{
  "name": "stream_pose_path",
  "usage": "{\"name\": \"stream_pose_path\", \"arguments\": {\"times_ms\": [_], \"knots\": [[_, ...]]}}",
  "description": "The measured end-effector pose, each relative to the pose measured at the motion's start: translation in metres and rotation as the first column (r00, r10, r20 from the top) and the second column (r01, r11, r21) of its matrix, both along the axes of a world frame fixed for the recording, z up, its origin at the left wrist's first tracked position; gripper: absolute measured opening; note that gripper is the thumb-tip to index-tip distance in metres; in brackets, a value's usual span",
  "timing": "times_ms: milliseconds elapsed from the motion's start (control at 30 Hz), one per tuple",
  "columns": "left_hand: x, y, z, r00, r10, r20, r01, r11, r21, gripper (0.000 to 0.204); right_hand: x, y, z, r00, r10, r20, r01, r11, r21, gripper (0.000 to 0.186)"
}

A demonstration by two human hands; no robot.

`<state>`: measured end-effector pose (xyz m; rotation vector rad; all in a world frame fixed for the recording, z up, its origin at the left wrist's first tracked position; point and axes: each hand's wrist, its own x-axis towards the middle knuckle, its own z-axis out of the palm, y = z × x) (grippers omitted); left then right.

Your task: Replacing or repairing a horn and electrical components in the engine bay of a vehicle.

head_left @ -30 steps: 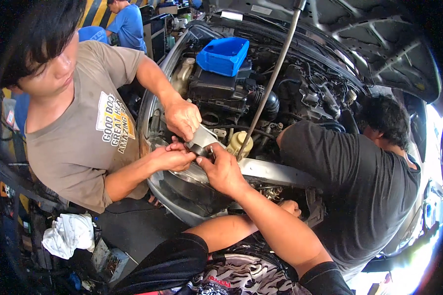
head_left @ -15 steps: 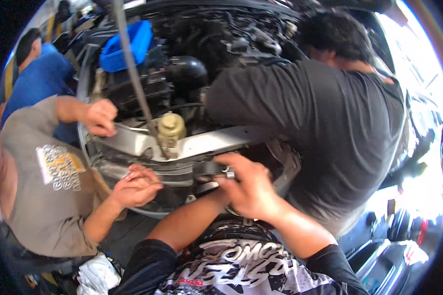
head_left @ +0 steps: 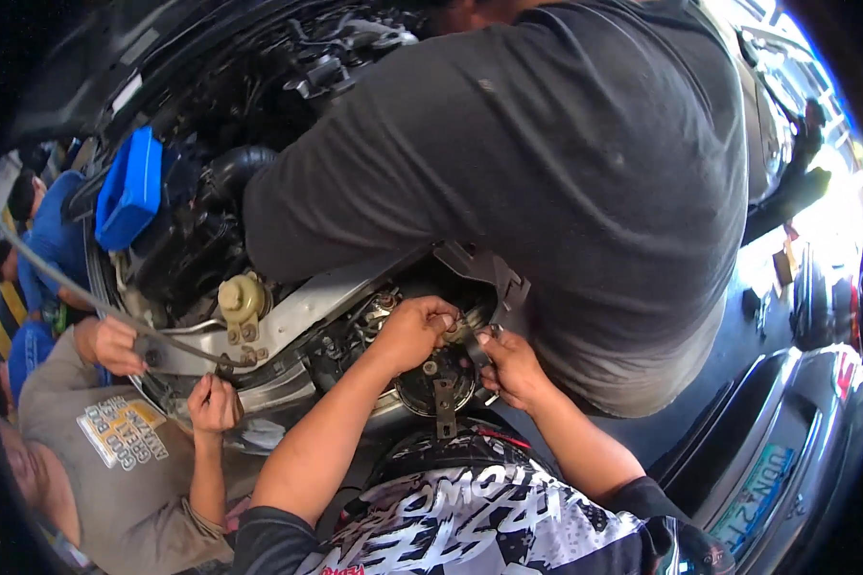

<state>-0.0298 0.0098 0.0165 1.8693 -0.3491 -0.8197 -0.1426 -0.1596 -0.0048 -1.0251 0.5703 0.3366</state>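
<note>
My left hand is at the car's opened front, its fingers curled into a pinch over something small that I cannot make out. Just to its right, my right hand grips a small dark piece with shiny metal ends, mostly covered by the fingers. Below and between the hands is a round black disc, looking like a car horn, with a flat metal bracket standing out from it. Above the right hand hangs a grey bent trim piece. The fingertips of both hands are close together but apart.
A co-worker in a black shirt leans into the engine bay. Another, in a brown shirt, has both hands near a thin prop rod. A yellowish reservoir, a blue tray and a parked dark car surround the work.
The view has turned rightward. My hands have moved apart from their overlapped pose and are now over the front opening by the disc. The brown-shirted co-worker's hands are now by the rod.
</note>
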Motion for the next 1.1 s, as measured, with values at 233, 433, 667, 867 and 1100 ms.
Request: {"name": "stream_pose_path", "arguments": {"times_ms": [233, 433, 667, 867, 1100], "knots": [[-0.001, 0.008, -0.020, 1.000, -0.008, -0.014, 0.009, 1.000, 0.011, 0.021, 0.015, -0.006, -0.021, 0.995, 0.097, 0.033, -0.096, 0.995, -0.022, 0.018], [-0.005, -0.007, 0.004, 0.987, 0.021, 0.161, -0.033, 0.997, 0.072, 0.024, 0.018, -0.008, -0.018, 0.998, 0.055, 0.025, -0.053, 0.997, -0.051, 0.018], [-0.006, -0.013, 0.002, 0.984, -0.007, 0.175, -0.027, 0.982, 0.189, 0.024, 0.011, -0.013, -0.028, 0.913, 0.278, 0.299, -0.041, 0.790, -0.611, 0.057], [-0.020, -0.014, -0.003, 0.603, -0.268, 0.752, 0.052, 0.953, 0.298, 0.016, 0.013, -0.021, -0.015, 0.844, 0.445, 0.299, -0.013, 0.574, -0.819, 0.058], [-0.033, -0.007, -0.020, 0.342, -0.291, 0.894, 0.050, 0.955, 0.292, 0.021, 0.050, -0.024, -0.022, 0.829, 0.503, 0.245, -0.184, 0.659, -0.729, 0.042]]}}
